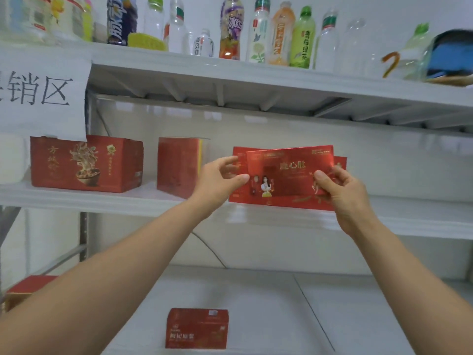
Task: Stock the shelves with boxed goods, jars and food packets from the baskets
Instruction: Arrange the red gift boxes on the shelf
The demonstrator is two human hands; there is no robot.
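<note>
Head view shows a flat red cardboard box with gold lettering (pixel 286 175) upright at the front of the white metal middle shelf (pixel 409 216); whether it already rests there I cannot tell. The right hand (pixel 340 190) has its grip closed, pinching the box's right end. The left hand (pixel 217 180) is open, thumb tip at the opposite end. Just behind the grip stands a second flat red box (pixel 239 152). I would steady the far end, slide the held box back flush against that one, and only then ease the pinch, or it may tip forward.
</note>
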